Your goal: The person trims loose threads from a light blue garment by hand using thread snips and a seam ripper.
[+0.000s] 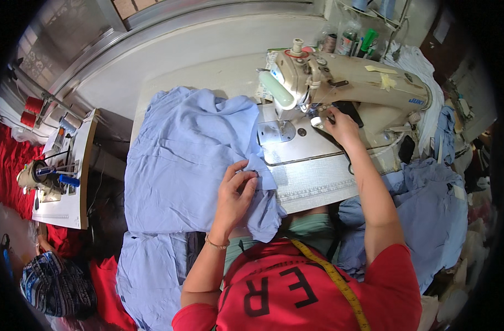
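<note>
A light blue cloth (180, 149) lies spread and wrinkled over the left of the sewing table, its near edge hanging over the front. My left hand (238, 193) has its fingers curled on a folded corner of this cloth, close to the front edge. Right of the cloth stands a cream sewing machine (367, 77). Beneath its arm, my right hand (343, 128) is closed with its fingertips together, just right of the needle area; what they pinch is too small to make out. A long dark tool (334, 144), perhaps scissors, lies partly under that hand.
A dark flat object (351, 112) lies behind my right hand. More blue cloth is heaped at right (417, 215) and lower left (152, 276). A yellow tape measure (334, 276) hangs over my red shirt. Farther left, a person sits near another sewing table (70, 182).
</note>
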Tool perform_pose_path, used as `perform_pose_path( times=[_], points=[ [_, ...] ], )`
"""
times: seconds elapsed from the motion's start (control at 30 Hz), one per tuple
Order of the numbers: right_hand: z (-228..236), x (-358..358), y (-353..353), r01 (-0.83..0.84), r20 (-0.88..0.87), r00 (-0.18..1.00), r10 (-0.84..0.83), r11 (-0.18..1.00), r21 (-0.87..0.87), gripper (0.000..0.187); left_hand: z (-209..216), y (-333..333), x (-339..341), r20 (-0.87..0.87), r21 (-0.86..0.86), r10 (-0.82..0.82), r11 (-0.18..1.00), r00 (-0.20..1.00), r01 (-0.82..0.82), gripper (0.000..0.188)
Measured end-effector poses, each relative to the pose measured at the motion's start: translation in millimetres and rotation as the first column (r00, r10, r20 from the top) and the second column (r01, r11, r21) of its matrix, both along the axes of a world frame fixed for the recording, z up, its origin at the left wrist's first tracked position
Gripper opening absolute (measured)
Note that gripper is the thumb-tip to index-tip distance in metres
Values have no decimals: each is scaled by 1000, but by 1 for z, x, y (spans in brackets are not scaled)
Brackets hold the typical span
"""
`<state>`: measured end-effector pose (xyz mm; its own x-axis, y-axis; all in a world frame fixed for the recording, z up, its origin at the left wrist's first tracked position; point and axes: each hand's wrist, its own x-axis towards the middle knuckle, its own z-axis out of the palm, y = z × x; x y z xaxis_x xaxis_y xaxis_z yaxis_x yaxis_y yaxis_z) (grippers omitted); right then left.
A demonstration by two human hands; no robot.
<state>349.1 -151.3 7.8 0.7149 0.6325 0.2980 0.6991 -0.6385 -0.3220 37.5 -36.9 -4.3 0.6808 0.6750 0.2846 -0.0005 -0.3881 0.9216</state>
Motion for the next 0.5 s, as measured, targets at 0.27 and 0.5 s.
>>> perform_pose_path(
  times=[0.27,0.5],
  points=[
    [8,-106,-16,-416,-30,909,416,909,4,39,3,-15,-15,7,198,57,979,998,-57,14],
    [3,-148,0,-624,-213,710,671,740,251,35,-15,-7,-17,29,75,82,994,996,-84,19]
  ],
)
